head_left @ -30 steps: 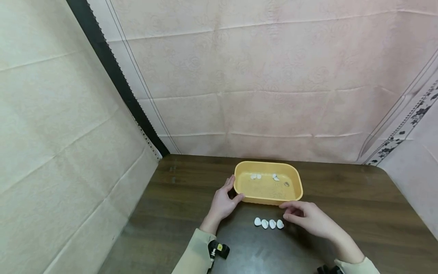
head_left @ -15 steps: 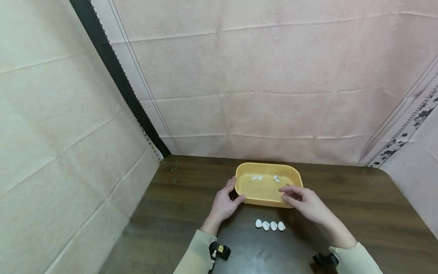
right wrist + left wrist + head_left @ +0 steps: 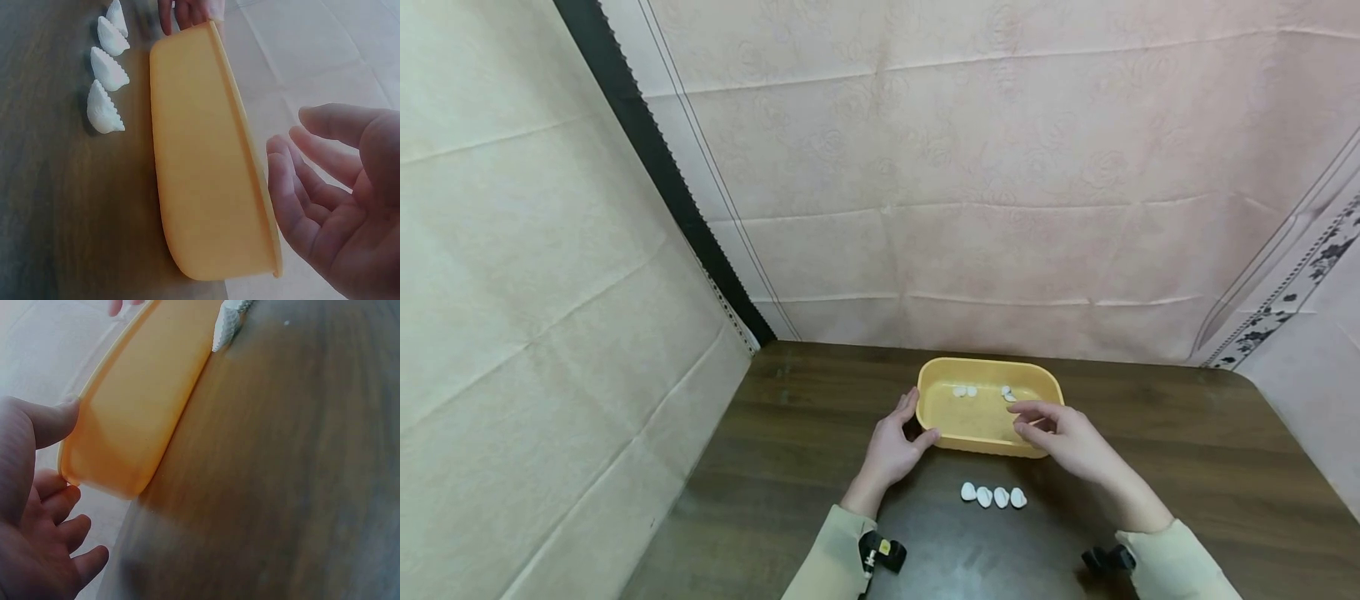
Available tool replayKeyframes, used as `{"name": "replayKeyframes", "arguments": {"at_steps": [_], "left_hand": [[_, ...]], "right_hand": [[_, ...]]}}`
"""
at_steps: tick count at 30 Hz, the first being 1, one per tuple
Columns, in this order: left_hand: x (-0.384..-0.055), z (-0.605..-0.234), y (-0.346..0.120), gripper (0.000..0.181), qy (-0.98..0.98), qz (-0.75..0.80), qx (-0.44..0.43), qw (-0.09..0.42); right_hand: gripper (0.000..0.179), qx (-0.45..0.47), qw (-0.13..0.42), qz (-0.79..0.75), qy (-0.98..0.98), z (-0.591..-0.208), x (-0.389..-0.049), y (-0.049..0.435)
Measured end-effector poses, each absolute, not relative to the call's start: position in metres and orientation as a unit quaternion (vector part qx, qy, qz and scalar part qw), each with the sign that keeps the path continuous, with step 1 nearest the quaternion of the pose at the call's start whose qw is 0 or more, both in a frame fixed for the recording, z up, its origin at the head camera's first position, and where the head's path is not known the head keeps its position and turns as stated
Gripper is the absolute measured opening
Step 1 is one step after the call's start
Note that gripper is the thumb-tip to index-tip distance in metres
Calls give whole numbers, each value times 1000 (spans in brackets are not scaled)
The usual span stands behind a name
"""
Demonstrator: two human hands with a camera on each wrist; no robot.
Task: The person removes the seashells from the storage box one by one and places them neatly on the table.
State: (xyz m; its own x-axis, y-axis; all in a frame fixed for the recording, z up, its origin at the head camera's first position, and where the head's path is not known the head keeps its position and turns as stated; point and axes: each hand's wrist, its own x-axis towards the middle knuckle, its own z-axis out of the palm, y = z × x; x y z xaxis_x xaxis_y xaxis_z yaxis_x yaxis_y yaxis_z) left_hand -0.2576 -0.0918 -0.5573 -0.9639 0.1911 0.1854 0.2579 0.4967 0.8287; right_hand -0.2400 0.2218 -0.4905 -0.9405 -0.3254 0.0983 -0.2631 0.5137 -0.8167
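Observation:
A yellow plastic basin (image 3: 967,418) stands on the table. My left hand (image 3: 891,447) grips its near left corner, thumb on the front rim and fingers along the left end. Over the basin's right front part hovers my right hand (image 3: 1067,439). Its fingers are bent loosely, and the right wrist view shows nothing between thumb and index finger. Inside the basin lie several small white pieces (image 3: 966,392); part of the floor is hidden under the right hand. White shells (image 3: 109,70) with scalloped edges form a row in front of the basin.
The brown wooden table (image 3: 775,483) reaches back to a pale cloth wall (image 3: 985,275). Another cloth panel (image 3: 572,375) borders the left side. Black wrist cameras are strapped at both sleeves.
My right hand has risen from in front of the basin, near the row of shells, to above its right part, covering a small greyish piece there. The left hand keeps its place.

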Motion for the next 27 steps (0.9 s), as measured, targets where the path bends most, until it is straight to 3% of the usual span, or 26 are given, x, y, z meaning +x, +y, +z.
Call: {"name": "replayKeyframes", "arguments": {"at_steps": [17, 27], "left_hand": [[-256, -560, -92, 78, -872, -474, -121, 34], [-258, -556, -90, 79, -869, -480, -116, 27]], "right_hand": [[30, -203, 71, -438, 873, -514, -288, 191], [31, -157, 83, -421, 889, -523, -312, 178]]}}
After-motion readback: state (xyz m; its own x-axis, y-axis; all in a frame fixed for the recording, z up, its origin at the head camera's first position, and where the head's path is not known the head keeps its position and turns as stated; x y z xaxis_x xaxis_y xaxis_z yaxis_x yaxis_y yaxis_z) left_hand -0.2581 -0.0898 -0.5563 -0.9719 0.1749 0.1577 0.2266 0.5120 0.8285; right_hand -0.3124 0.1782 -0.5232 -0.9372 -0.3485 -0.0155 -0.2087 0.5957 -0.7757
